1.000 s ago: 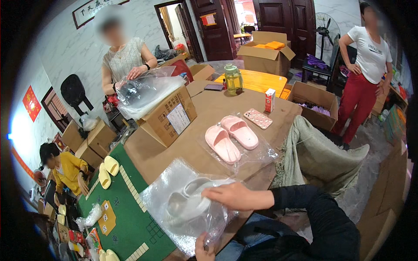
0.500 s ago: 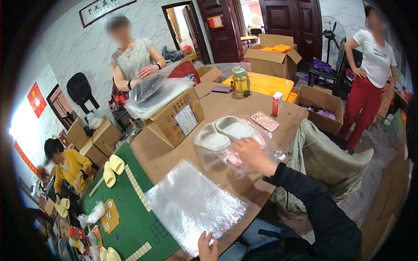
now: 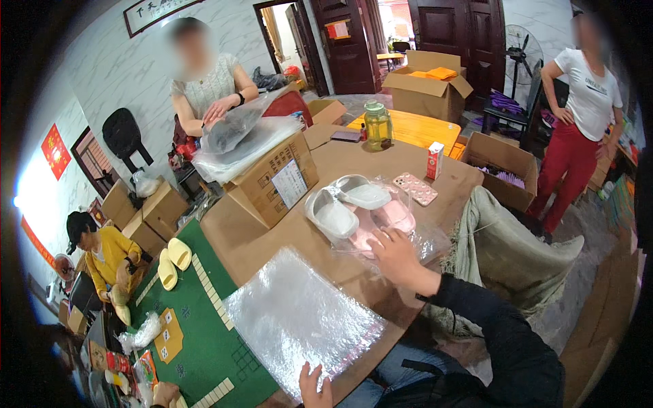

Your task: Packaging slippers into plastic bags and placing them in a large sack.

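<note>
A clear plastic bag [image 3: 428,246] lies on the brown table covering, holding a pair of slippers [image 3: 391,214] with pale grey-white soles and pink uppers. My right hand [image 3: 400,262] rests on the near side of this bag, fingers stretched over a pink part. Left of it lies a flat stack of clear plastic bags [image 3: 299,316], shiny with reflected light. At the stack's near edge is my left hand [image 3: 315,387], its fingers apart and nothing seen in them.
Beyond the stack stands a cardboard box [image 3: 272,177] topped with plastic sheets, where a person works. A patterned phone case [image 3: 415,189], a small red-white carton [image 3: 434,160] and a green jar [image 3: 376,126] stand behind the slippers. Yellow slippers [image 3: 168,268] lie on a green mat [image 3: 211,340].
My right hand has shifted slightly toward me and right, and more pink shows on the bagged slippers. At far left, the seated person has moved a yellow slipper; another hand appears at lower left.
</note>
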Demonstrator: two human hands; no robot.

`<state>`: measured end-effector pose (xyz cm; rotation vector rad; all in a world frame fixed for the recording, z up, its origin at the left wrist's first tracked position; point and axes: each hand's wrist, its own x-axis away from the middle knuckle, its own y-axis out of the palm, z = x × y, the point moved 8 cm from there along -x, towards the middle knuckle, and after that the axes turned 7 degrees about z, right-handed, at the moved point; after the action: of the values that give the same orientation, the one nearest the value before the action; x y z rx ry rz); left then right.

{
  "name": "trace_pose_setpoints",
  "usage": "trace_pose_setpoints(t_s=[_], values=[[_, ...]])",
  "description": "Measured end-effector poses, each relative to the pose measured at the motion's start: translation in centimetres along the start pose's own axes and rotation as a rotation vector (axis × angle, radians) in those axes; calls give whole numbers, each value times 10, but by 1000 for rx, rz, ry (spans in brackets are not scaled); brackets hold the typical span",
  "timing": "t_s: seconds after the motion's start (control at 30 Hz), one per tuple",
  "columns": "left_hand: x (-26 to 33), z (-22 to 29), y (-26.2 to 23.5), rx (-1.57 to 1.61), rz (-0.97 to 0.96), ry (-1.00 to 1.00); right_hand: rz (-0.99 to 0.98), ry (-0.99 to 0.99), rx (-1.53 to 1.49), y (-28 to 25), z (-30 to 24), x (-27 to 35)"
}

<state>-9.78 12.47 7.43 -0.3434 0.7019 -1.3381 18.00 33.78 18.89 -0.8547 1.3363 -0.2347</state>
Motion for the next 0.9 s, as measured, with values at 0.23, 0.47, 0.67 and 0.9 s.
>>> trace_pose_setpoints(t_s=[0.23,0.47,0.67,0.9], values=[[-5,-24,-26,-175,94,-245,-334,-73,-390,-13,-79,63],[12,-55,-40,-144,237,-365,-633,20,-441,26,-96,116],[14,-62,-35,-265,209,-375,-762,50,-397,40,-109,131],[7,-64,-39,-55,287,-404,-812,297,-525,39,-101,115]])
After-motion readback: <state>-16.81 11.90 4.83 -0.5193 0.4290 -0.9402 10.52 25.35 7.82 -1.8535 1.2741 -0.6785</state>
